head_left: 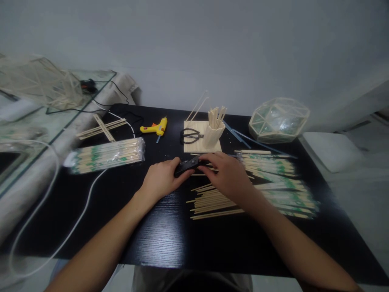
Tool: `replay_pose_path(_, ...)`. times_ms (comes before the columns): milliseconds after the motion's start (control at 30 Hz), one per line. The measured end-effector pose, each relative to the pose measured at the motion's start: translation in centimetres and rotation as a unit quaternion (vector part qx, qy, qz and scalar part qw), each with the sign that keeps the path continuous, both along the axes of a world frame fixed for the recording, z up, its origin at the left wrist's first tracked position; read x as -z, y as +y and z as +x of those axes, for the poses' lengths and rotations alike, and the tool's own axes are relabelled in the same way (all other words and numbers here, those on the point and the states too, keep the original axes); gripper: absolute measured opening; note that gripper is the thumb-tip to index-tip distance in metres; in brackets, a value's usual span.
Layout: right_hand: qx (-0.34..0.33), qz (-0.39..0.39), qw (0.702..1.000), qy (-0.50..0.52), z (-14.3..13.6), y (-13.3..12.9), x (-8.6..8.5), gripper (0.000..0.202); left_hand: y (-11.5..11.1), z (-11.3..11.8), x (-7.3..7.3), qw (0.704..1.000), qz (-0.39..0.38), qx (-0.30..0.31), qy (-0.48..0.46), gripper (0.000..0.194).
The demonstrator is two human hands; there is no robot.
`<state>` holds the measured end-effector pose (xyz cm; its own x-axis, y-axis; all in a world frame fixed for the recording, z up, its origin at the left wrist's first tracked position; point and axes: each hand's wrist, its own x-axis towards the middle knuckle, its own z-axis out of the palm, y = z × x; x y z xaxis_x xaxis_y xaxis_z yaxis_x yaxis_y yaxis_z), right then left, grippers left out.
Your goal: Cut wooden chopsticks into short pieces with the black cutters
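Observation:
My left hand [162, 176] is closed around one end of a black pliers-like tool [190, 164] over the middle of the table. At its other end, the thumb and fingers of my right hand [226, 172] pinch it. Round rivets show on the tool's body; its exact kind is hard to make out. Loose bamboo sticks [209, 202] lie fanned out beneath and beside my right hand, partly covered by it. Just beyond my hands, black-handled scissors [191, 136] rest on a wooden base [189, 147], beside a stick-walled holder [212, 137] full of upright sticks.
A yellow glue gun [154, 127] lies at the back left, behind a wrapped pack of sticks [106, 155]. Opened packs [288, 194] spread at right. A faceted stick-framed form [278, 121] stands back right. A white cable [88, 202] loops over the table's left side.

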<state>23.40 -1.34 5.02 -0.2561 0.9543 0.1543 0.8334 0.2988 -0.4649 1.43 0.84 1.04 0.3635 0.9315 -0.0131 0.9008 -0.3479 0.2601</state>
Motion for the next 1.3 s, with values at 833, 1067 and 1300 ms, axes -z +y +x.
replay_pose_path(833,0.013,-0.008,0.998,-0.063,3.5,1.7,-1.1,0.009,-0.1,0.5,0.6,1.0,-0.002,-0.008,0.022,0.055)
replay_pose_path(1067,0.35,0.082,0.933,-0.029,16.9,6.8,-3.4,0.009,0.0,0.6,0.8,1.0,-0.007,-0.014,0.014,0.056)
replay_pose_path(1300,0.377,0.124,0.918,0.003,19.9,7.3,-3.3,0.013,0.2,0.5,0.4,0.999,-0.021,-0.037,0.009,0.055)
